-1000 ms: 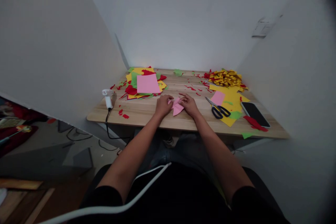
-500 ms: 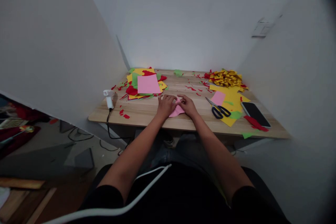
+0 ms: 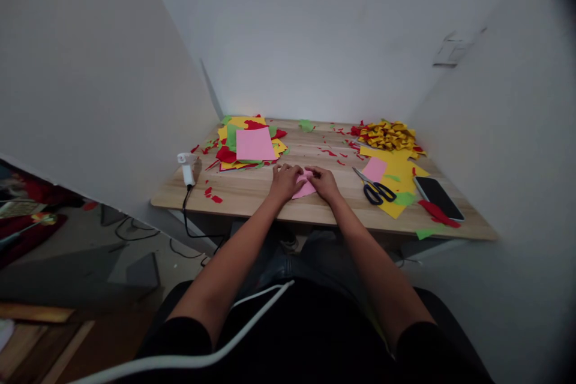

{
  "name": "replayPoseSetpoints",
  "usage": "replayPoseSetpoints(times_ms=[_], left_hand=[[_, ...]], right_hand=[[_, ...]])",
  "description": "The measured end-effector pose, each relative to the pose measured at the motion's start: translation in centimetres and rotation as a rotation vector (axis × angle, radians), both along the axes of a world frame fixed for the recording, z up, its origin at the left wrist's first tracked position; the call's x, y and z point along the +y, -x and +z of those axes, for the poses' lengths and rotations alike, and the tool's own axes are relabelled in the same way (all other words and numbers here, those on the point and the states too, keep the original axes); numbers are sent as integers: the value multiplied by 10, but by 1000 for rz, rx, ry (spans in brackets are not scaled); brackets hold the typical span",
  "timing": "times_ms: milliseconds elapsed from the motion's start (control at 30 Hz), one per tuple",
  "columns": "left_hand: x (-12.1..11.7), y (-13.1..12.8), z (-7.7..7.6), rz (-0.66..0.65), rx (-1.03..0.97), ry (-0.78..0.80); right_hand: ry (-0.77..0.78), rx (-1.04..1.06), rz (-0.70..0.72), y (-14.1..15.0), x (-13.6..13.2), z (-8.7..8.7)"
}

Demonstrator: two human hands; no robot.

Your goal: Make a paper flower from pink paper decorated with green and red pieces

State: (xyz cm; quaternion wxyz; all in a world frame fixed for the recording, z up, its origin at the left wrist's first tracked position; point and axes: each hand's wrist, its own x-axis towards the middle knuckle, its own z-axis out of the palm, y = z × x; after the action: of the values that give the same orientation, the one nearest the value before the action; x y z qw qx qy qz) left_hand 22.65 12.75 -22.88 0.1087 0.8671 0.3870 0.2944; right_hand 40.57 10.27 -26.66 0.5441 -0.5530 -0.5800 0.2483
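Observation:
A small folded pink paper [image 3: 304, 188] lies on the wooden table [image 3: 252, 195] near its front edge. My left hand [image 3: 284, 182] presses on the paper's left side, fingers curled down onto it. My right hand [image 3: 323, 182] pinches its right side, fingertips meeting the left hand's over the paper. Most of the paper is hidden under both hands.
A stack of coloured sheets topped by a pink sheet [image 3: 254, 144] sits at the back left. Black-handled scissors [image 3: 377, 190], yellow sheets [image 3: 396, 169], a phone [image 3: 437, 195] and a heap of yellow folded pieces [image 3: 387, 134] lie to the right. A white corded device [image 3: 186, 168] stands at the left edge.
The pink paper has been laid flatter on the table and both hands have closed over it, covering more of it than a second ago.

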Motion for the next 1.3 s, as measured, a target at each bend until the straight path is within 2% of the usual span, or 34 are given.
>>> replayPoseSetpoints(times_ms=[333, 533, 967, 1300], left_hand=[[4, 3, -3, -30, -61, 112], [8, 3, -6, -60, -120, 202], [7, 4, -5, -18, -195, 207], [7, 4, -6, -64, -216, 217]], right_hand=[[-2, 0, -20, 3, -2, 2], [-11, 19, 23, 1, -4, 5], [32, 13, 149, 5, -13, 17], [33, 134, 112, 4, -9, 14]])
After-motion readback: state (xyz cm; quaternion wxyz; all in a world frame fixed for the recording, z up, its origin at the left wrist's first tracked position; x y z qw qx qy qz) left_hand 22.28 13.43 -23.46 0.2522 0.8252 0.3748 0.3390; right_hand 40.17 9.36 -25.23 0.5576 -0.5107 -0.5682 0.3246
